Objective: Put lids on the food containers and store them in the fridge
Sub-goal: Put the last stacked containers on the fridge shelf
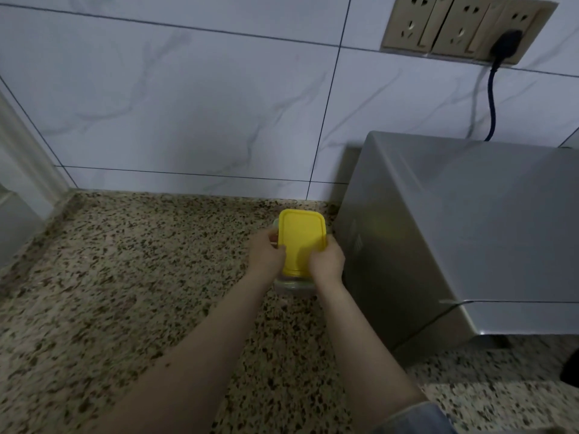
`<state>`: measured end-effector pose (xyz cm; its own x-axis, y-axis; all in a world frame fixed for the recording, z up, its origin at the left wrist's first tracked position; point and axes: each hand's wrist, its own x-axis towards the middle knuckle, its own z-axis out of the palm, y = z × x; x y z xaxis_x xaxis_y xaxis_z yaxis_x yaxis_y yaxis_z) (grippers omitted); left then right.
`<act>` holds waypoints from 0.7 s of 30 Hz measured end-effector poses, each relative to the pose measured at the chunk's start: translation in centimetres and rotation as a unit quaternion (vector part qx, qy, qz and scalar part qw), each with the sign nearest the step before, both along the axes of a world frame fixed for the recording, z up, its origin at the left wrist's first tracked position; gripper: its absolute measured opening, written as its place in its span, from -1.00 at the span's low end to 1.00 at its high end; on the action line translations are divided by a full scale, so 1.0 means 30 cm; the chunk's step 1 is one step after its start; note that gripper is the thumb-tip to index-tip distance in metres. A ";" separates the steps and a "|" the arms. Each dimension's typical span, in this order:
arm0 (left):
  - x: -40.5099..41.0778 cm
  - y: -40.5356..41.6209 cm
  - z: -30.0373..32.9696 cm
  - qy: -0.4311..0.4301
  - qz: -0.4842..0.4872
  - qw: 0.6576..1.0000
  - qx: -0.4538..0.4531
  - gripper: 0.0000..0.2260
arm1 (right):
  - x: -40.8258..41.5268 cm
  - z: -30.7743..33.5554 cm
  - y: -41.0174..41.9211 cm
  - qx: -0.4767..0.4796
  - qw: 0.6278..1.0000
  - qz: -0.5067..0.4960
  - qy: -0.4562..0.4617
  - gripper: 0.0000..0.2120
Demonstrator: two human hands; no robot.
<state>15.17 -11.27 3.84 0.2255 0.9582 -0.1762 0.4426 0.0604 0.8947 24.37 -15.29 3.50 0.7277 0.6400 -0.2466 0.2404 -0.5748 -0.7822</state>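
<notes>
Head view. Lid, yellow, lies on top of a clear container that stands on the speckled table, near the tiled wall and just beside a grey appliance on its right. Contents of the container cannot be made out.

Left hand grips the left side of the lid and container, fingers curled around the edge. Right hand holds the right near corner, fingers curled over the lid's edge, thumb apparently on top. Both hands are closed on the work; neither is free.

Fit of the lid: it appears shifted toward the wall, as the near end of the container shows below the lid's near edge. Whether any side is snapped home cannot be told.

Other items: a socket strip on the wall at upper right, with a dark plug and cable running down behind the appliance. No other container and no fridge are in view.

Judgement: the step in hand is the fitting of the lid; storage has not begun. The next move likely calls for squaring the lid over the rim, then pressing down along the edges and corners until seated, with one hand steadying the container against sliding. The risk is a corner left proud, which could open during the carry.
</notes>
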 end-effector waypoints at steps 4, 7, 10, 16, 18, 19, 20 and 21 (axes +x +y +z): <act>0.010 0.030 -0.031 0.004 0.007 1.000 -0.022 -0.67 | 0.018 -0.011 0.023 0.024 1.000 -0.001 0.009 -0.58; 0.014 0.060 -0.036 0.023 0.008 0.998 -0.057 -0.62 | 0.021 -0.014 0.027 0.029 0.999 0.005 0.016 -0.51; 0.019 0.110 -0.036 0.051 0.009 0.996 -0.074 -0.51 | 0.010 -0.027 0.016 0.039 0.999 0.002 0.020 -0.48; 0.062 0.280 -0.038 0.043 -0.032 0.993 -0.101 -0.21 | -0.052 -0.061 -0.045 0.022 0.992 -0.098 0.078 -0.28; 0.077 0.315 -0.037 0.023 -0.041 0.991 -0.129 -0.19 | -0.079 -0.075 -0.065 0.026 0.984 -0.129 0.120 -0.18; 0.088 0.323 -0.038 0.015 -0.048 0.987 -0.151 -0.19 | -0.091 -0.084 -0.074 0.033 0.976 -0.151 0.151 -0.13; 0.094 0.322 -0.036 0.014 -0.055 0.983 -0.175 -0.19 | -0.102 -0.097 -0.077 0.037 0.966 -0.171 0.188 -0.08; 0.097 0.320 -0.033 0.019 -0.061 0.978 -0.198 -0.19 | -0.114 -0.107 -0.078 0.033 0.954 -0.190 0.231 -0.02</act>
